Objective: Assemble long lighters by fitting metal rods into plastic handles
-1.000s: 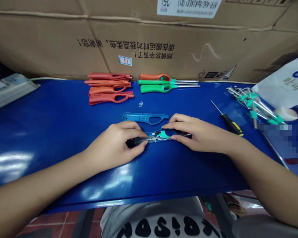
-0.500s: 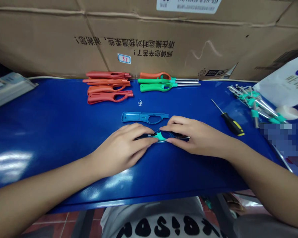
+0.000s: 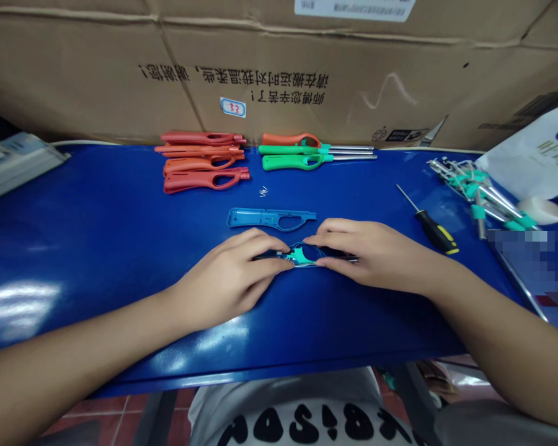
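Both hands are closed around a partly built blue lighter [image 3: 299,254] lying on the blue table. My left hand [image 3: 235,269] pinches its handle end between thumb and fingers. My right hand [image 3: 360,251] grips the end near the trigger loop, fingers on the far edge and thumb on the near one. A turquoise trigger piece shows between the fingertips; much of the lighter is hidden under the hands. Just beyond them lies a separate blue handle half [image 3: 251,218], its hollow side up. Several tiny white pins [image 3: 263,192] are behind that half.
Red and orange lighter shells [image 3: 207,180] lie at the back left. Green lighters [image 3: 292,162] with metal tubes sit right of them. A screwdriver [image 3: 434,232] and a pile of metal tube assemblies [image 3: 488,192] lie at right. A cardboard box [image 3: 121,80] walls the back.
My right thumb and fingertips have shifted slightly to the right along the lighter. My left hand keeps nearly the same grip, and the other things stay in place.
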Demonstrator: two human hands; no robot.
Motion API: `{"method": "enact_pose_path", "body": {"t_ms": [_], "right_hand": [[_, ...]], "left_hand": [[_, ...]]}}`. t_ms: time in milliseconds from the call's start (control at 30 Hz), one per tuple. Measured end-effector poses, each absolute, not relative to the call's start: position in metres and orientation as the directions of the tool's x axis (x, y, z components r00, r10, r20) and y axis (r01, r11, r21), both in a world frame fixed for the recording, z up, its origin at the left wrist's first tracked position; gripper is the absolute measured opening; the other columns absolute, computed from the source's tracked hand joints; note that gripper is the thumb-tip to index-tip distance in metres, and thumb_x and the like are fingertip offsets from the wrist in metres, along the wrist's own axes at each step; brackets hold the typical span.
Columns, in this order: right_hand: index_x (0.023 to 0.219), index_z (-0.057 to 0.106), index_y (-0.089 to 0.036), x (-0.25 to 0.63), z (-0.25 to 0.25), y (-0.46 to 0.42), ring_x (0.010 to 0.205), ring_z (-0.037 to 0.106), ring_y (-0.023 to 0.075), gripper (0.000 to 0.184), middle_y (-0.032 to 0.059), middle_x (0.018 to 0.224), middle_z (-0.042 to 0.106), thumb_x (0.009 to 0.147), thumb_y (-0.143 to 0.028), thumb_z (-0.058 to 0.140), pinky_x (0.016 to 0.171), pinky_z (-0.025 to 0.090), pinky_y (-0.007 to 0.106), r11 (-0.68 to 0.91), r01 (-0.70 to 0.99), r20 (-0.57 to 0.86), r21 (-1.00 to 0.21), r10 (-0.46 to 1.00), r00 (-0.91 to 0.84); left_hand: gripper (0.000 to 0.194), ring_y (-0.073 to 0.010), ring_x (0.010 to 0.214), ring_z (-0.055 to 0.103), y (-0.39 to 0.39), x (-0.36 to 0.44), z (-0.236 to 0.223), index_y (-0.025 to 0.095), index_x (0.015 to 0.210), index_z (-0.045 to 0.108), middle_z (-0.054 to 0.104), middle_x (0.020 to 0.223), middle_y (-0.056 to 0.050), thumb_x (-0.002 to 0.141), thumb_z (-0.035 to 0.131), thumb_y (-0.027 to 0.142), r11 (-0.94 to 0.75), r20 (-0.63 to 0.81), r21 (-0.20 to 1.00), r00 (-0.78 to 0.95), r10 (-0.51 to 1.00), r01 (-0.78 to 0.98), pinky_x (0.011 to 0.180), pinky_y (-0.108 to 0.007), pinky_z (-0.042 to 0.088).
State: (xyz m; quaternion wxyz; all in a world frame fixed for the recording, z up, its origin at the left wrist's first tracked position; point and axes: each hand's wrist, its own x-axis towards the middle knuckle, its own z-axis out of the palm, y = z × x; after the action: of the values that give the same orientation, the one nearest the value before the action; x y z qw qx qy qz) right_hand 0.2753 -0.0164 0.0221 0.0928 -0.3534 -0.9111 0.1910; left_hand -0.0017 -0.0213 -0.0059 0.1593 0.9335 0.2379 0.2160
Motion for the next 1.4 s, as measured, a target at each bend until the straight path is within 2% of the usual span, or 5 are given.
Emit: {"method": "enact_pose_path", "body": {"t_ms": [233, 633, 967, 1167, 1400], "right_hand": [[0.125, 0.068, -0.021, 0.275, 0.022, -0.018, 0.100, 0.069, 0.0211, 0.027, 0.0055, 0.118, 0.070, 0.099, -0.027, 0.061, 0.077, 0.051, 0.032, 0.747, 0.605, 0.110, -0.275, 0.650, -0.752], [0.108, 0.073, -0.022, 0.270, 0.014, -0.020, 0.093, 0.068, 0.0165, 0.018, 0.0032, 0.110, 0.070, 0.100, -0.028, 0.059, 0.071, 0.046, 0.028, 0.762, 0.589, 0.172, -0.267, 0.640, -0.749], [0.109, 0.073, -0.021, 0.267, 0.016, -0.024, 0.093, 0.070, 0.0163, 0.021, 0.0037, 0.108, 0.074, 0.101, -0.026, 0.054, 0.073, 0.048, 0.028, 0.729, 0.596, 0.131, -0.335, 0.663, -0.737], [0.107, 0.073, -0.021, 0.267, 0.016, -0.022, 0.094, 0.070, 0.0165, 0.019, 0.0033, 0.107, 0.074, 0.101, -0.024, 0.056, 0.076, 0.050, 0.028, 0.713, 0.584, 0.113, -0.389, 0.666, -0.737], [0.108, 0.074, -0.020, 0.265, 0.017, -0.022, 0.095, 0.069, 0.0173, 0.019, 0.0038, 0.107, 0.073, 0.100, -0.024, 0.058, 0.080, 0.051, 0.029, 0.640, 0.608, 0.055, -0.470, 0.709, -0.703]], "left_hand": [[0.028, -0.0251, 0.111, 0.061, -0.021, -0.002, -0.003, 0.019, 0.122, 0.072, 0.067, 0.122, -0.011, 0.101, 0.054, 0.014, -0.849, 0.323, 0.376, 0.806, 0.495, 0.371, 0.096, -0.041, 0.054], [0.032, -0.0232, 0.111, 0.060, -0.021, -0.002, -0.005, 0.020, 0.128, 0.068, 0.066, 0.123, -0.009, 0.101, 0.054, 0.012, -0.835, 0.319, 0.403, 0.798, 0.511, 0.374, 0.097, -0.039, 0.053], [0.034, -0.0247, 0.115, 0.058, -0.021, -0.001, -0.006, 0.024, 0.128, 0.068, 0.064, 0.126, -0.010, 0.102, 0.048, 0.013, -0.830, 0.290, 0.402, 0.806, 0.515, 0.386, 0.098, -0.043, 0.052], [0.034, -0.0226, 0.114, 0.057, -0.021, 0.001, -0.007, 0.022, 0.131, 0.064, 0.065, 0.123, -0.009, 0.101, 0.052, 0.011, -0.804, 0.317, 0.471, 0.781, 0.538, 0.363, 0.100, -0.040, 0.051], [0.033, -0.0223, 0.114, 0.059, -0.022, 0.001, -0.007, 0.022, 0.129, 0.066, 0.066, 0.122, -0.009, 0.100, 0.054, 0.011, -0.804, 0.320, 0.474, 0.780, 0.537, 0.359, 0.099, -0.039, 0.052]]}}
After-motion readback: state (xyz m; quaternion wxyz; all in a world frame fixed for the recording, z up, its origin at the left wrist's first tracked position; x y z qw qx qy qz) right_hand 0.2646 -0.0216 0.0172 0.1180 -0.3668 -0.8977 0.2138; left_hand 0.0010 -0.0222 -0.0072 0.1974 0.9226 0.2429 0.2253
